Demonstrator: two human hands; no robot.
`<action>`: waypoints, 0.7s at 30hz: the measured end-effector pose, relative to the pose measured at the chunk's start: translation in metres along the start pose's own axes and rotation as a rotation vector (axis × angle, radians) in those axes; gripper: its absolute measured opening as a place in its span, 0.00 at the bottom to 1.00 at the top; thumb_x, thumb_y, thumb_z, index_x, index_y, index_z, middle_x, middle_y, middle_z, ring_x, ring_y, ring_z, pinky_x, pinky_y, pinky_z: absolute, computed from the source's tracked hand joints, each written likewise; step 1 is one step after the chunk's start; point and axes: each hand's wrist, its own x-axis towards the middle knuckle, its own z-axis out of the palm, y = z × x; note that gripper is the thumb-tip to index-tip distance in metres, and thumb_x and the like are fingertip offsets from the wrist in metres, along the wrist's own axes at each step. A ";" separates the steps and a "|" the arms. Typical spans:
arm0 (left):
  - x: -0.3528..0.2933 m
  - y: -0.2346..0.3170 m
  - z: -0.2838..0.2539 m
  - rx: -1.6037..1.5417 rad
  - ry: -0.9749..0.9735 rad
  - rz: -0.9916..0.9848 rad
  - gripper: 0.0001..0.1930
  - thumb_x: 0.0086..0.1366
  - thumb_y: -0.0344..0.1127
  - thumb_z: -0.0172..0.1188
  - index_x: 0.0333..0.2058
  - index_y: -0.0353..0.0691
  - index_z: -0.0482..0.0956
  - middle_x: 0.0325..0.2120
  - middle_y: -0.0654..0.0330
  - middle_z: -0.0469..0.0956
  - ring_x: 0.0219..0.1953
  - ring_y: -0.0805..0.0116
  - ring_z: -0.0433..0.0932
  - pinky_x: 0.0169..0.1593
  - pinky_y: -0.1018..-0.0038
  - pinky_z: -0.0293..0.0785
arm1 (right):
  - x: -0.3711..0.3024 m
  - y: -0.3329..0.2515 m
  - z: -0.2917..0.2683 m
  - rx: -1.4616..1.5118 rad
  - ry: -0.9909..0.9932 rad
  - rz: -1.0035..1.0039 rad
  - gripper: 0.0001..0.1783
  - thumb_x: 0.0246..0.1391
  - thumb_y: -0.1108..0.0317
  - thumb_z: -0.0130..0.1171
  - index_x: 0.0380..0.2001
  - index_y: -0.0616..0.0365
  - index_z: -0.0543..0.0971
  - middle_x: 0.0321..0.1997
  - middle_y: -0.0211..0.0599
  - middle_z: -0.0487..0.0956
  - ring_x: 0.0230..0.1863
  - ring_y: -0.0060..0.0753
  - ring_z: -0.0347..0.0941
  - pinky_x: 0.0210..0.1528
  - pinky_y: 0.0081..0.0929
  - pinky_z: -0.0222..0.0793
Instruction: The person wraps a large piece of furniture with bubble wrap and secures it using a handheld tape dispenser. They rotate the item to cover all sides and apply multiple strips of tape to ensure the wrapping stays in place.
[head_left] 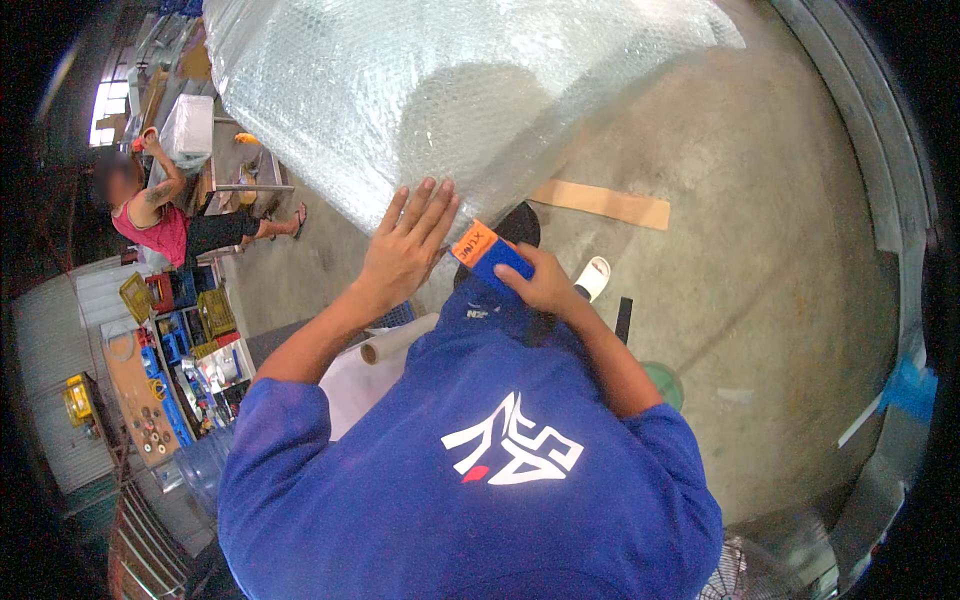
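We seemingly steady the bubble wrap (330, 110) with our left hand (404, 252), narrowly spread; our right hand (545, 284) grips a blue-orange block (488, 258).

You have two hands in view — one left hand (410, 240), one right hand (542, 280) — plus one bubble-wrapped bundle (400, 90), one blue-and-orange object (490, 258), one cardboard strip (602, 204), one co-worker (165, 232).

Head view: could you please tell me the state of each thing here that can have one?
Left hand: flat on the wrap, fingers extended
Right hand: closed around the orange-and-blue block
Orange-and-blue block: gripped, orange end toward the wrap
Bubble wrap: spread out, translucent
Cardboard strip: lying on the floor
White roll: rolled up, end showing
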 end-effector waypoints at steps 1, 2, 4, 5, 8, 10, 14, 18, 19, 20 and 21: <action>0.000 0.004 -0.001 0.020 -0.031 -0.029 0.41 0.62 0.42 0.61 0.72 0.35 0.59 0.76 0.51 0.52 0.78 0.52 0.48 0.78 0.52 0.44 | 0.003 0.006 0.002 0.006 -0.020 -0.011 0.29 0.60 0.51 0.66 0.55 0.62 0.80 0.42 0.47 0.85 0.43 0.32 0.81 0.49 0.33 0.75; 0.000 0.009 -0.002 0.037 -0.067 -0.058 0.38 0.64 0.42 0.58 0.71 0.35 0.60 0.75 0.52 0.53 0.78 0.54 0.48 0.78 0.54 0.44 | 0.007 0.012 0.003 0.011 -0.035 -0.028 0.30 0.60 0.50 0.66 0.57 0.61 0.79 0.44 0.48 0.85 0.46 0.33 0.82 0.51 0.34 0.75; 0.005 0.018 -0.002 0.131 -0.144 0.018 0.36 0.67 0.41 0.54 0.71 0.34 0.60 0.75 0.52 0.53 0.78 0.54 0.48 0.78 0.55 0.43 | 0.013 0.026 0.006 0.032 -0.051 -0.059 0.31 0.60 0.50 0.66 0.60 0.60 0.78 0.47 0.49 0.85 0.49 0.36 0.82 0.54 0.35 0.75; 0.008 0.022 -0.001 0.202 -0.195 0.125 0.36 0.66 0.40 0.53 0.71 0.33 0.59 0.76 0.51 0.52 0.78 0.53 0.48 0.78 0.55 0.42 | 0.014 0.033 0.009 0.055 -0.056 -0.064 0.32 0.60 0.50 0.66 0.61 0.59 0.77 0.47 0.49 0.85 0.50 0.37 0.82 0.55 0.36 0.74; 0.020 0.033 0.004 0.508 -0.307 0.351 0.35 0.69 0.42 0.44 0.72 0.32 0.56 0.77 0.52 0.49 0.79 0.54 0.44 0.79 0.57 0.35 | 0.013 0.061 0.012 -0.010 -0.032 -0.027 0.34 0.61 0.47 0.64 0.64 0.56 0.75 0.49 0.51 0.85 0.51 0.45 0.83 0.57 0.39 0.74; 0.027 0.039 0.010 0.696 -0.461 0.428 0.36 0.71 0.44 0.42 0.74 0.33 0.53 0.77 0.54 0.47 0.79 0.58 0.41 0.80 0.58 0.31 | 0.014 0.080 0.012 -0.074 -0.012 0.061 0.35 0.61 0.45 0.64 0.64 0.56 0.75 0.50 0.53 0.84 0.51 0.49 0.83 0.57 0.41 0.74; 0.034 0.052 0.030 0.964 -0.616 0.604 0.37 0.73 0.48 0.39 0.74 0.31 0.50 0.77 0.51 0.44 0.79 0.50 0.37 0.79 0.53 0.24 | 0.017 0.115 0.017 -0.077 -0.012 0.122 0.39 0.58 0.36 0.61 0.63 0.52 0.75 0.51 0.58 0.83 0.53 0.63 0.79 0.58 0.49 0.74; 0.040 0.061 0.056 1.005 -0.672 0.629 0.36 0.70 0.39 0.38 0.74 0.27 0.47 0.77 0.48 0.42 0.79 0.47 0.38 0.80 0.56 0.26 | 0.009 0.135 0.026 -0.016 0.035 0.138 0.39 0.58 0.36 0.61 0.61 0.54 0.77 0.49 0.58 0.83 0.52 0.60 0.80 0.57 0.48 0.74; 0.043 0.061 0.062 0.981 -0.678 0.635 0.36 0.70 0.38 0.38 0.74 0.26 0.46 0.77 0.47 0.41 0.79 0.47 0.38 0.80 0.55 0.26 | 0.009 0.138 0.028 0.000 0.065 0.147 0.38 0.59 0.37 0.61 0.60 0.57 0.77 0.48 0.58 0.84 0.51 0.58 0.81 0.56 0.46 0.74; 0.045 0.062 0.068 0.962 -0.681 0.640 0.36 0.70 0.38 0.38 0.74 0.26 0.45 0.77 0.47 0.40 0.79 0.47 0.38 0.80 0.55 0.26 | 0.009 0.140 0.030 -0.014 0.083 0.232 0.37 0.59 0.38 0.62 0.59 0.59 0.78 0.46 0.58 0.84 0.51 0.56 0.82 0.55 0.44 0.75; 0.045 0.063 0.074 0.960 -0.695 0.631 0.36 0.71 0.37 0.38 0.73 0.26 0.46 0.77 0.46 0.40 0.79 0.46 0.37 0.80 0.55 0.26 | 0.010 0.142 0.031 -0.011 0.092 0.206 0.37 0.59 0.37 0.62 0.56 0.60 0.80 0.45 0.58 0.85 0.49 0.55 0.83 0.54 0.44 0.75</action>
